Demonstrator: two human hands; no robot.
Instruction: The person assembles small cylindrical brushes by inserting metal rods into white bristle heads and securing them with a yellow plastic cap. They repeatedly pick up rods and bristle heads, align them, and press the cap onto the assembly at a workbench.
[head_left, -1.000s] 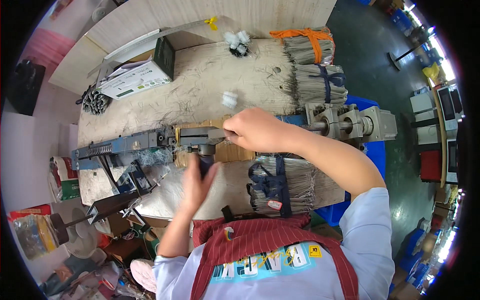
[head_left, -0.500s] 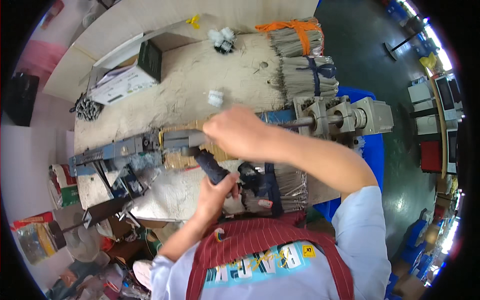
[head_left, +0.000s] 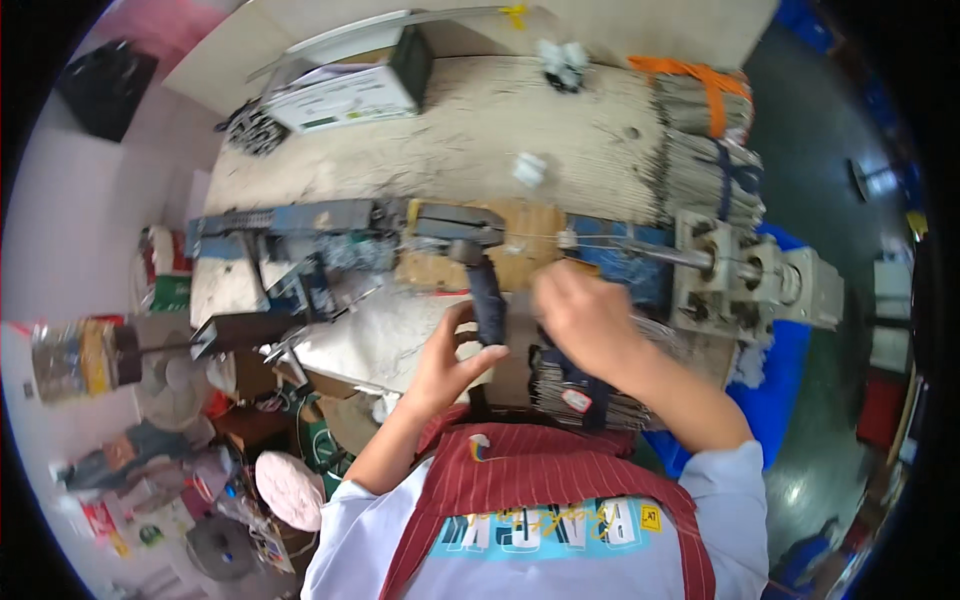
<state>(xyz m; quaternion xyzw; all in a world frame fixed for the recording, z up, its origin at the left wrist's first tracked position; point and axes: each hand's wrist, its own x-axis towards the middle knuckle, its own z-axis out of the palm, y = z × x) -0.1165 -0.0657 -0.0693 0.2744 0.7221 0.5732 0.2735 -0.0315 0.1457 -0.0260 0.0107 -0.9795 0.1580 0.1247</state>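
Just below the right hand (head_left: 585, 310) lies a strapped wire bundle (head_left: 622, 408). That hand's fingers are bunched and blurred; whether they pinch anything I cannot tell. To its left, the left hand (head_left: 445, 365) has thumb and fingers apart around the lower end of a black handle (head_left: 487, 300); contact is unclear. Beyond both hands, thin wires (head_left: 600, 240) run toward a metal shaft (head_left: 680, 256): stringing looks done, twisting apparently not. Farther off, a small white brush (head_left: 529, 169) lies on the bench (head_left: 480, 110), seemingly finished.
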